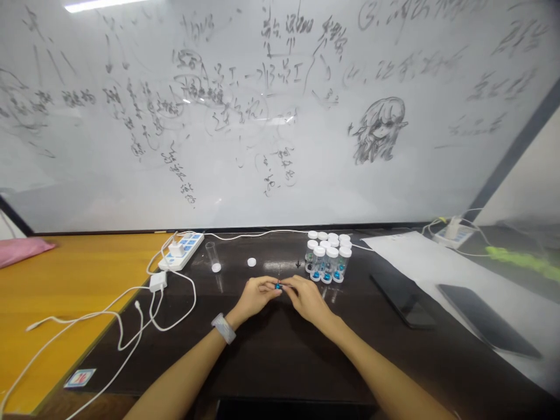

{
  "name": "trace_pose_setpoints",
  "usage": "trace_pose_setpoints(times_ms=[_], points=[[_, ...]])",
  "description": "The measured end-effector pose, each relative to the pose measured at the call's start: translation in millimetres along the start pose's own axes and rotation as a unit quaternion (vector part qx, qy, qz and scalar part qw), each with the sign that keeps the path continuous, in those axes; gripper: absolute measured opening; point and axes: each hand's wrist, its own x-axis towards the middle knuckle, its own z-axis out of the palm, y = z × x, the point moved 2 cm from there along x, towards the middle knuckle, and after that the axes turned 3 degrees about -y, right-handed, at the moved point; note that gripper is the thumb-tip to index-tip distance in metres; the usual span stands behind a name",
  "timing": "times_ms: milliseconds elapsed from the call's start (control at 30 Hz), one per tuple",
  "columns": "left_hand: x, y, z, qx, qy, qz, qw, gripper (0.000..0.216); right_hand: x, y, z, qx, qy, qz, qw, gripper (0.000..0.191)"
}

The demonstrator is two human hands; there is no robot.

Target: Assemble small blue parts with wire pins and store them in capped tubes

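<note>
My left hand [256, 296] and my right hand [306, 297] meet over the dark table [271, 356], fingers pinched together on a small blue item [277, 286] held between them. Just beyond my right hand stands a cluster of small clear vials with white caps [328, 256], several with blue contents. An open empty vial [212, 255] stands to the left with a white cap [216, 268] at its foot. Another loose white cap [251, 262] lies nearby. A band [223, 328] is on my left wrist.
A white power strip [181, 251] with a charger [157, 282] and trailing white cables [100, 326] lies left, partly on an orange tabletop [65, 280]. A black phone [402, 300] and a dark tablet [481, 321] on white paper [420, 262] lie right. A whiteboard [262, 116] stands behind.
</note>
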Motion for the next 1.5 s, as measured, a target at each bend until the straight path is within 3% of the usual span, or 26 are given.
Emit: trace_pose_setpoints(times_ms=[200,567,700,867,1200,1500], points=[[0,1,0,0.012,0.009,-0.002,1.000,0.033,-1,2,-1,-0.035,0.016,0.043,0.998,0.010],[0,2,1,0.010,0.013,-0.004,1.000,0.033,-2,-8,1,-0.123,0.027,-0.003,0.992,0.022],[-1,5,2,0.014,0.013,-0.001,1.000,0.033,-2,-7,4,-0.098,0.011,-0.021,0.995,0.020],[-2,4,1,0.026,0.010,0.005,1.000,0.033,-2,-3,2,-0.078,0.033,0.008,0.996,0.012],[-1,4,3,0.023,0.005,-0.001,1.000,0.031,-2,-8,9,-0.202,0.024,-0.032,0.979,0.024],[0,-2,-2,0.062,0.016,0.011,0.998,0.033,-2,-5,5,-0.109,0.015,-0.035,0.993,0.017]])
